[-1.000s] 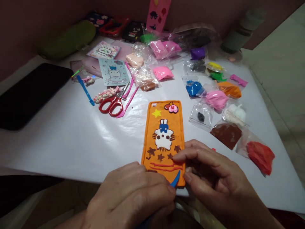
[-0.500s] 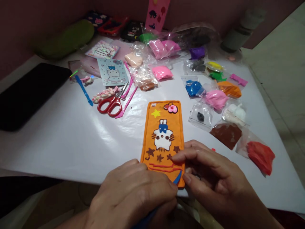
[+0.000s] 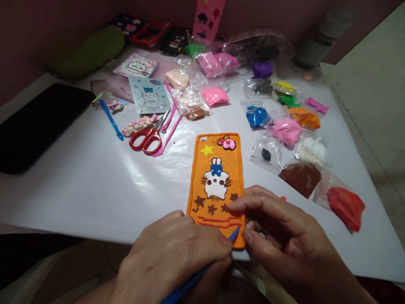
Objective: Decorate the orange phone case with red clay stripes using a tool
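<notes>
With the right hand (image 3: pixel 281 232) loose on the case (image 3: pixel 234 169), its lower strip (image 3: pixel 223 226) could be gouged if the tool (image 3: pixel 234 234) gripped by the left hand (image 3: pixel 177 249) slips.

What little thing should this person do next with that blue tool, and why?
Perhaps press the blue tool gently along the lower red strip, near its right end: the left hand holds the tool with its tip there, and the right hand is at the orange panel's right edge.

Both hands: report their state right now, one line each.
Left hand: closed, holding a blue tool.
Right hand: partly open, fingers loosely curled at the right edge of the orange panel; no tool visible in it.
</notes>
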Demonstrator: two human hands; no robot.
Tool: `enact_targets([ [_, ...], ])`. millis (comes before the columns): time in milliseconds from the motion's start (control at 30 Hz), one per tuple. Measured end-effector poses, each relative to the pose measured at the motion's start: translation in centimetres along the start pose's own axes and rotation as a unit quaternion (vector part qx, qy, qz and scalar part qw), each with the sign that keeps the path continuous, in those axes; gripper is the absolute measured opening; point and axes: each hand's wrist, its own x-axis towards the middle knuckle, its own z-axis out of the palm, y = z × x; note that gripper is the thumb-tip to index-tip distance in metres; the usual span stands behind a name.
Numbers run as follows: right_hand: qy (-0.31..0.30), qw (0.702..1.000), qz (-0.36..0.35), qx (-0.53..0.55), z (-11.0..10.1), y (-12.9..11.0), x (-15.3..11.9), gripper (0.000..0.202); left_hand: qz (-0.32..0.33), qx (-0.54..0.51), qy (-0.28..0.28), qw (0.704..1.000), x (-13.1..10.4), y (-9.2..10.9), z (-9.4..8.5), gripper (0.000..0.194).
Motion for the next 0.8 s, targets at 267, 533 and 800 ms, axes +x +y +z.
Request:
enact_targets([
  [267, 0.008, 0.998, 0.046, 0.029, 0.0, -0.5, 0.2, 0.030, 0.023, 0.047, -0.011, 0.999, 0.6, -0.2, -0.1, 0.038],
  [533, 0.009, 0.995, 0.068, 0.066, 0.2, -0.2, -0.1, 0.032, -0.030, -0.021, -0.090, 0.995, -0.5, -0.7, -0.3, 0.031],
  [800, 0.015, 0.995, 0.067, 0.071, 0.2, 0.1, -0.2, 0.035, -0.019, -0.036, -0.086, 0.995, -0.5, -1.0, -0.1, 0.017],
])
